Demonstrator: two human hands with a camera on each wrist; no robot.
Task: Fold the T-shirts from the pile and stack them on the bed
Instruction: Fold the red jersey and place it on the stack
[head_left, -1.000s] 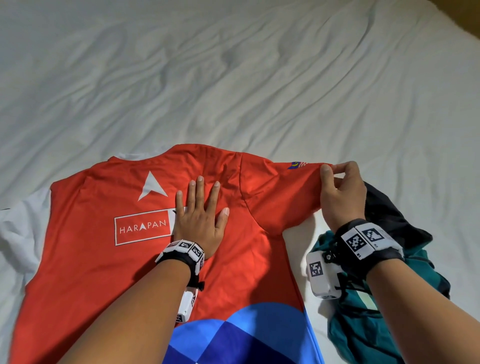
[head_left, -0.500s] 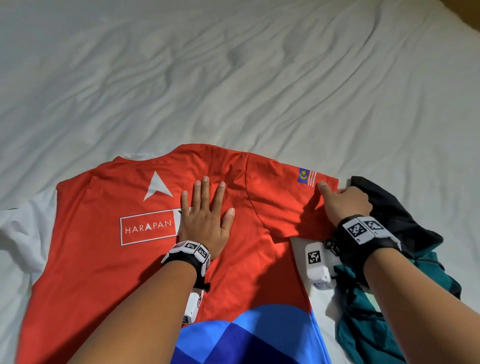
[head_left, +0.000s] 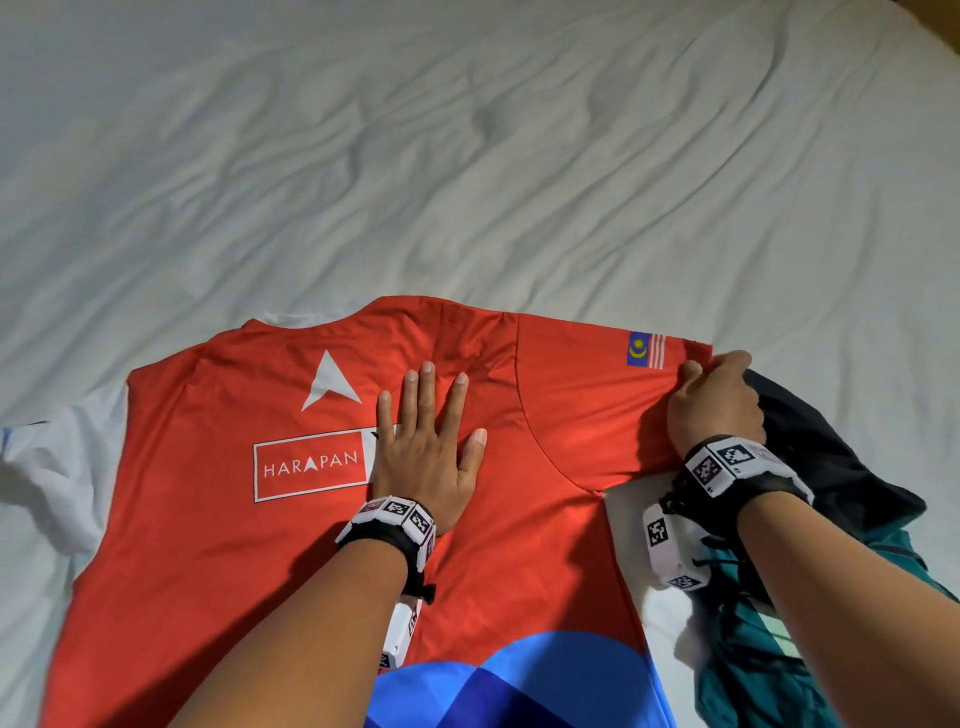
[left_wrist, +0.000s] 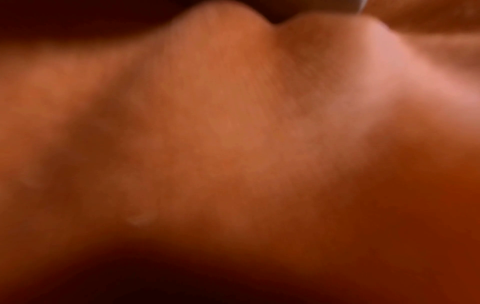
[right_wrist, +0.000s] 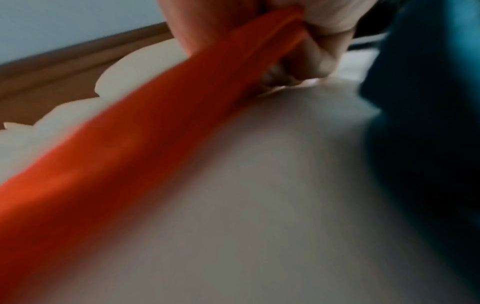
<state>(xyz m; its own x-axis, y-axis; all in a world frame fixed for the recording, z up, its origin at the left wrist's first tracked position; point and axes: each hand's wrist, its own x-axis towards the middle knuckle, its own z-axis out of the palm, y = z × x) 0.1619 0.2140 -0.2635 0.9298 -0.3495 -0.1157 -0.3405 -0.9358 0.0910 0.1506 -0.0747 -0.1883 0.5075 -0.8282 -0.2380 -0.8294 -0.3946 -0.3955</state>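
T-shirt (head_left: 218, 519) hem cropped; left hand (head_left: 423, 457) flat, right hand (head_left: 714, 400) pinching sleeve.

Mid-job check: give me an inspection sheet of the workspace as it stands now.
Surface: white bed sheet, wrinkled.
Job's things: red T-shirt spread flat, back up, HARAPAN print showing; pile of dark and teal shirts at its right, unfolded.
Clutter: nothing seen.
Grippers: left hand pressed flat on the shirt's middle, fingers straight; right hand pinches the red sleeve's edge, confirmed in the right wrist view.
Cables: nothing seen.
Surroundings: wooden trim beyond the bed; left wrist view blurred.
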